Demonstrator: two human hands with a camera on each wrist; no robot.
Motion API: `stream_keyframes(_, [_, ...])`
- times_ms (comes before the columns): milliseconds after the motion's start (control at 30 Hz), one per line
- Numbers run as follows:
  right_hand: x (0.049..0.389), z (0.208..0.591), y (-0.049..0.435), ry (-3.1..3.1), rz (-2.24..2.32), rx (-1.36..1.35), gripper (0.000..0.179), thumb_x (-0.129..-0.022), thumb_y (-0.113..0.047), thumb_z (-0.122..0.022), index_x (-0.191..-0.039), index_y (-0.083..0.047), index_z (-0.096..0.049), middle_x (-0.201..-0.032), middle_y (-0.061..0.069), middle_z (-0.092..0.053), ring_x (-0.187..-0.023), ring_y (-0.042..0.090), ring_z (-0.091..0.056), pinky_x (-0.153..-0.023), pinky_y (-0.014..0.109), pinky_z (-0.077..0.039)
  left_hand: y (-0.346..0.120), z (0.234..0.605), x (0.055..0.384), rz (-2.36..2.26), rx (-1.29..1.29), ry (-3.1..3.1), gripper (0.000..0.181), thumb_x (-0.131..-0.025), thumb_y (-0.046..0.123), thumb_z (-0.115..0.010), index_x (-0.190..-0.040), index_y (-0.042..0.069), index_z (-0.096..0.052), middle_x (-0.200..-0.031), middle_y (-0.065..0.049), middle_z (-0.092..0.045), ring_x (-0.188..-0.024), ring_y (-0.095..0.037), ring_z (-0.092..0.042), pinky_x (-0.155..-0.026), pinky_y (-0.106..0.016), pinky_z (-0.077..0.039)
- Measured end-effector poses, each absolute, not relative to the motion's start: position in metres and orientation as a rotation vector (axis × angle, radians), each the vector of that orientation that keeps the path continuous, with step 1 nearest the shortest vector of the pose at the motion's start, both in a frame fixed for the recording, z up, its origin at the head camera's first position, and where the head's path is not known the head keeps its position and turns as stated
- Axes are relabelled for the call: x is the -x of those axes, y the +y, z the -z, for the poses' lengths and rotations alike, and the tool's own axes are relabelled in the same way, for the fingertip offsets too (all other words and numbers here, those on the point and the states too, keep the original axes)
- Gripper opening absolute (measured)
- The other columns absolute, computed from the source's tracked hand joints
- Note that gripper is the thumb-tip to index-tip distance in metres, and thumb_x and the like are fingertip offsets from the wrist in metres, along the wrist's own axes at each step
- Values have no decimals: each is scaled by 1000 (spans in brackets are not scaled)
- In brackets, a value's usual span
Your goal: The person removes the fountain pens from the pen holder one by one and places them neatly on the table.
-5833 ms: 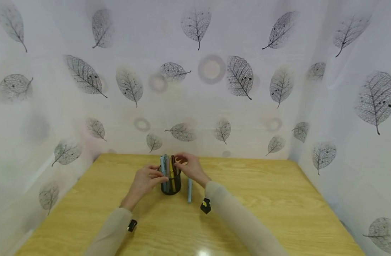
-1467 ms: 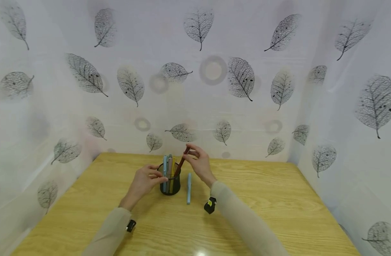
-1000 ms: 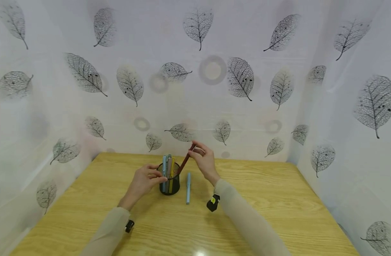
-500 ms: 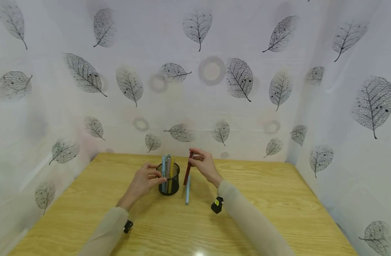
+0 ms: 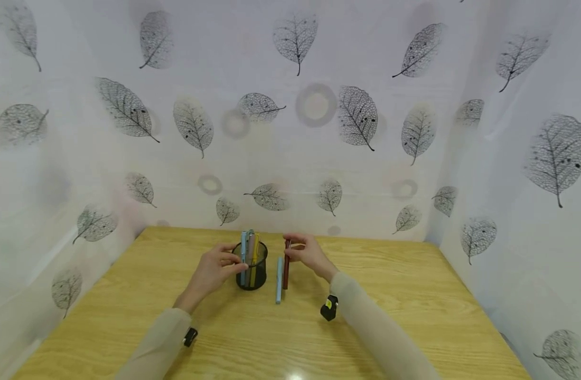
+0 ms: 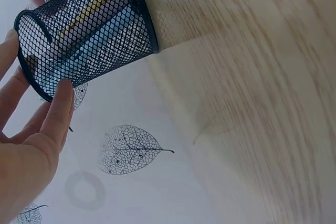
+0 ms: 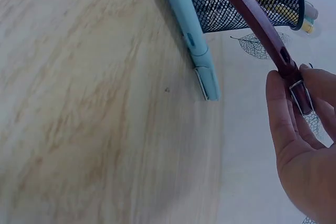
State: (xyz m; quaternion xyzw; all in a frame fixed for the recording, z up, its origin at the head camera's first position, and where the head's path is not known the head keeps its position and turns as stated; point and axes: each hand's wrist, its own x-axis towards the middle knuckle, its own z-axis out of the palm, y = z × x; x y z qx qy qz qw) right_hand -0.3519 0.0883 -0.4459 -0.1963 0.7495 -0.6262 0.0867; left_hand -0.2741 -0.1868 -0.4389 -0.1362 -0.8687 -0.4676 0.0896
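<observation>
- The wooden table (image 5: 404, 311) leaves a broad stretch of wood between the left sleeve (image 5: 157, 343) and the left edge, and another between the right sleeve (image 5: 376, 327) and the right edge.
- The light blue pen (image 5: 278, 282) lies left of the table's middle, its long axis running from near edge toward far edge, clip end farthest.
- The dark red pen (image 5: 286, 272) is just beside it, on the right-edge side, nearly parallel as seen from the head; its free end points down and nearward. I cannot tell whether that end touches the wood.
- The right hand (image 5: 311, 254) pinches the dark red pen at its clip end, so the body extends nearward from the fingertips.
- The mesh cup (image 5: 261, 277) stands upright left of both pens, holding a yellow pen (image 5: 255, 249) among others; the left hand (image 5: 216, 269) grips its rim.
- Beyond, a strip of wood reaches the far edge, against a leaf-printed sheet (image 5: 290, 163).
</observation>
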Motion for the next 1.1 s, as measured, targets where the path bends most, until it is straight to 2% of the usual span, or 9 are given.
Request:
stream_keyframes(133, [352, 452, 91, 2215, 1837, 579, 48, -93, 2, -62, -139, 3, -51, -133, 34, -49, -109, 39, -64, -83, 38, -61, -186, 438, 273, 1423, 396, -2578, 25, -84, 29, -78, -94, 6, -75, -142, -20, -49, -113, -41, -63, -89, -41, -59])
stream_keyframes(433, [353, 465, 97, 2205, 1731, 594, 51, -92, 4, -62, -140, 9, -46, -129, 35, -52, -107, 41, -65, -82, 38, -61, -189, 439, 274, 1420, 408, -2588, 26, -84, 31, -78, -93, 7, -76, -141, -20, -50, -111, -40, -65, -88, -40, -59])
stream_keyframes(700, [351, 472, 101, 2337, 1561, 549, 47, -91, -1, -66, -136, 4, -54, -125, 26, -60, -95, 25, -69, -77, 32, -61, -187, 439, 276, 1455, 432, -2578, 24, -85, 30, -78, -93, 7, -76, -139, -21, -50, -112, -40, -64, -90, -40, -59])
stream_keyframes(867, [353, 476, 99, 2281, 1562, 507, 47, -91, 1, -65, -136, 4, -54, -125, 25, -60, -87, 21, -70, -76, 33, -61, -187, 440, 277, 1440, 433, -2573, 23, -84, 30, -78, -91, 8, -76, -136, -20, -52, -112, -39, -64, -91, -40, -58])
stream_keyframes(1100, [352, 476, 99, 2218, 1588, 472, 49, -91, 5, -64, -138, 6, -51, -127, 28, -56, -85, 22, -70, -78, 36, -62, -188, 438, 276, 1450, 441, -2567, 22, -84, 30, -79, -89, 8, -76, -135, -21, -52, -112, -40, -64, -91, -40, -58])
